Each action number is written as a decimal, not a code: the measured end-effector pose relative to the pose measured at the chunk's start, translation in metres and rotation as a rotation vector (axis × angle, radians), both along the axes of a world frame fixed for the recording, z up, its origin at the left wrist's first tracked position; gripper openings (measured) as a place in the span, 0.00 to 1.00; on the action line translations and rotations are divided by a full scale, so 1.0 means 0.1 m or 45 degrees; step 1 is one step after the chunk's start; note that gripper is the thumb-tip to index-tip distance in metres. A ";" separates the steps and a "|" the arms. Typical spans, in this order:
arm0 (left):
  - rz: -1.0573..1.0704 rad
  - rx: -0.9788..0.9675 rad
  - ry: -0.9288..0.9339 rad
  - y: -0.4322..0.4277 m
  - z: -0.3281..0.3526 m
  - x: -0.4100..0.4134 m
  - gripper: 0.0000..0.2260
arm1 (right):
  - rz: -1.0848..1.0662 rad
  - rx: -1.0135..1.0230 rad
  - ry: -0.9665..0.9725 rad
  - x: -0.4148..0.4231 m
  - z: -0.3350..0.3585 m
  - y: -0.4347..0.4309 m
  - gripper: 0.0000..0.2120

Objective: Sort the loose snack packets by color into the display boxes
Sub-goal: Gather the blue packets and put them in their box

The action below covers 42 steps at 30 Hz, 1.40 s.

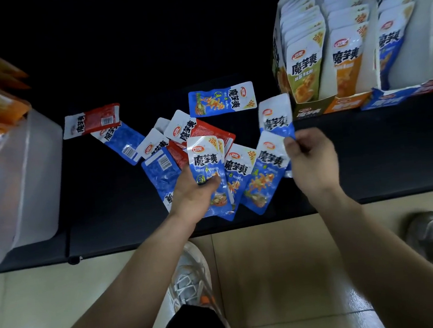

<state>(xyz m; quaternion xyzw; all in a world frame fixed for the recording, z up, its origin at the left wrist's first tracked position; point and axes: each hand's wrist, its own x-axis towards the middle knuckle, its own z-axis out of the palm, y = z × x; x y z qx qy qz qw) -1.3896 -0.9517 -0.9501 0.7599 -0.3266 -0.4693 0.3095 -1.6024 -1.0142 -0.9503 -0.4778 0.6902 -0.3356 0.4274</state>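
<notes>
My left hand [195, 191] grips a fan of blue snack packets [206, 162] held upright over the dark table. My right hand [312, 160] pinches another blue packet [275, 116] by its lower edge, just right of the fan. Loose red packets [96, 119] and blue packets [221, 99] lie scattered on the table behind my hands. At the back right stand the display boxes: a green box [307, 112], an orange box [346, 102] and a blue box [387, 99], each holding upright packets.
A translucent plastic bin [23, 180] with orange packets sits at the left of the table [379, 154]. The table's front edge runs just below my wrists. Beneath it are a tiled floor and my two shoes [191, 278].
</notes>
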 end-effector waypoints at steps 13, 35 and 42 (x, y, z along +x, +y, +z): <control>0.042 0.022 0.077 -0.01 0.00 0.00 0.17 | -0.189 -0.346 -0.229 -0.24 0.30 -0.25 0.12; 0.213 -0.093 0.262 -0.02 0.01 0.06 0.08 | 0.677 0.140 0.737 0.07 0.12 -0.16 0.22; 0.465 -0.031 0.582 -0.07 0.13 -0.12 0.22 | 0.194 0.254 -0.460 0.27 0.34 0.11 0.02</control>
